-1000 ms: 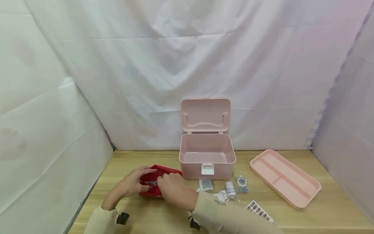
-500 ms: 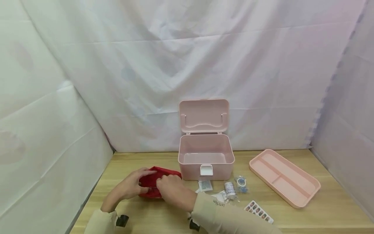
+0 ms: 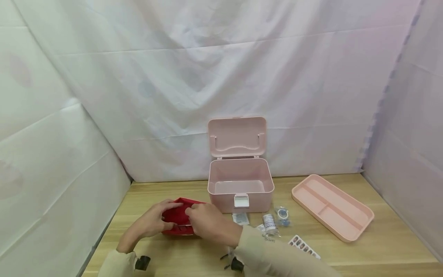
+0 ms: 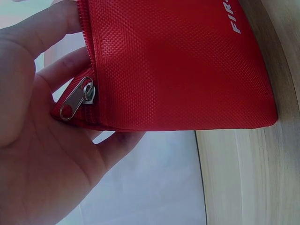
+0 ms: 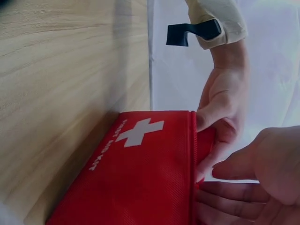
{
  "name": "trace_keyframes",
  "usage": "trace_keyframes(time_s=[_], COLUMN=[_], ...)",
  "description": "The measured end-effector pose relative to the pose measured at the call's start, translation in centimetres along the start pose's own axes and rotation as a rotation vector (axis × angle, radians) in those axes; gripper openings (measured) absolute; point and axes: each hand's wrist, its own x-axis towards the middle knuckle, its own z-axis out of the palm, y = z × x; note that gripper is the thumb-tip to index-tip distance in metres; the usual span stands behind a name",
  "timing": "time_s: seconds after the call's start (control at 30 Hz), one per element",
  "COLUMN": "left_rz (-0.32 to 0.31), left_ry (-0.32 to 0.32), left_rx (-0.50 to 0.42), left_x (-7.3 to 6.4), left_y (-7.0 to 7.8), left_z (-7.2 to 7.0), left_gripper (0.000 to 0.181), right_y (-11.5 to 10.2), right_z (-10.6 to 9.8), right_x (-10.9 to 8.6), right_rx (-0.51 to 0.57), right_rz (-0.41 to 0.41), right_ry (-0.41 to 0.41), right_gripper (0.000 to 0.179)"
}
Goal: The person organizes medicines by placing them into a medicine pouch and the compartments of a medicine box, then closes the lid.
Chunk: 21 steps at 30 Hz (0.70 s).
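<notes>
A red first aid pouch [image 3: 178,230] stands on the table with its zippered mouth open; a white cross and lettering show on its front in the right wrist view. My left hand [image 3: 154,220] holds the pouch's left end, fingers and thumb spread about the mouth near the zipper pull [image 4: 75,99]. My right hand [image 3: 211,223] is at the pouch's right part. In the right wrist view, its fingers [image 5: 229,197] pass behind the zippered rim and the thumb stands apart from them. Those fingertips are hidden, so I cannot tell whether they hold anything.
An open pink box [image 3: 226,202] stands behind, its lid raised. A pink divided tray [image 3: 340,219] lies at the right. In front of the box lie a small packet [image 3: 240,219], a wrapped roll [image 3: 269,223], a bagged white ring-shaped roll [image 3: 282,214] and a pill blister pack [image 3: 304,246].
A pale strip seen at the pouch's mouth a second ago no longer shows there. Both hands stay at the pouch. The whole head view has shifted slightly.
</notes>
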Motion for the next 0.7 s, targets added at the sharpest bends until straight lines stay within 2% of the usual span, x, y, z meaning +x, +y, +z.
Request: trace_keyframes(time_s=[0.3,0.7], left_rz=[-0.006,0.013], left_ry=[0.002,0.002], left_rx=[-0.005,-0.007], left_x=[0.1,0.2], left_y=[0.0,0.0], left_z=[0.1,0.1], left_gripper=[0.055,0.055], right_y=[1.5,4.3], right_z=[-1.0,-1.3], right_x=[-1.4,-3.9], right_rx=[0.107,0.256], right_rz=[-0.005,0.048], right_ry=[0.142,0.183], right_gripper=[0.007,0.006])
